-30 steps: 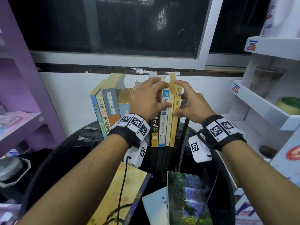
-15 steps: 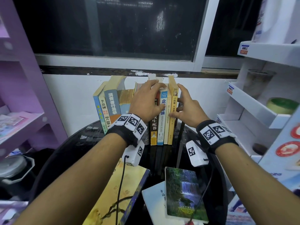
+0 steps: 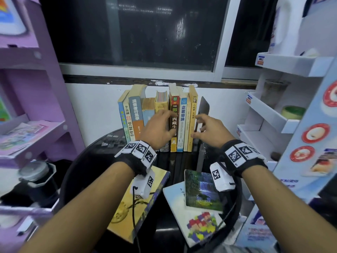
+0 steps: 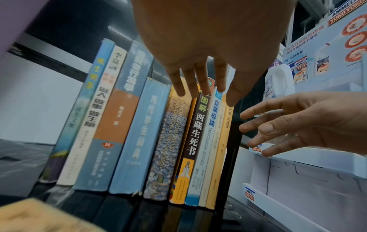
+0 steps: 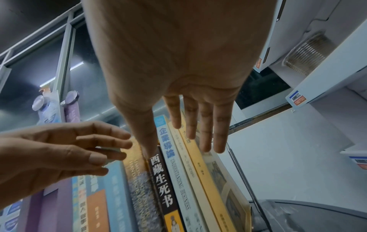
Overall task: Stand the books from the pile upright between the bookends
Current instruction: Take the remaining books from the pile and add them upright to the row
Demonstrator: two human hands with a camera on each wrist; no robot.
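Note:
Several books stand upright in a row at the back of the round black table, the rightmost a thin yellow book beside the black right bookend. The left bookend is hidden. My left hand hovers before the dark spine, fingers straight and spread, holding nothing. My right hand is spread in front of the yellow book and the bookend, also empty. The pile lies flat near me: a yellow book, a white book and a waterfall-cover book on top of it.
A purple shelf unit stands close on the left and a white display rack on the right. A white wall and dark window sit right behind the row. A dark lidded container is at lower left.
Both hands have let go of the tops of the right-hand books and dropped back toward me, fingers opening. The yellow book now stands straight against its neighbours.

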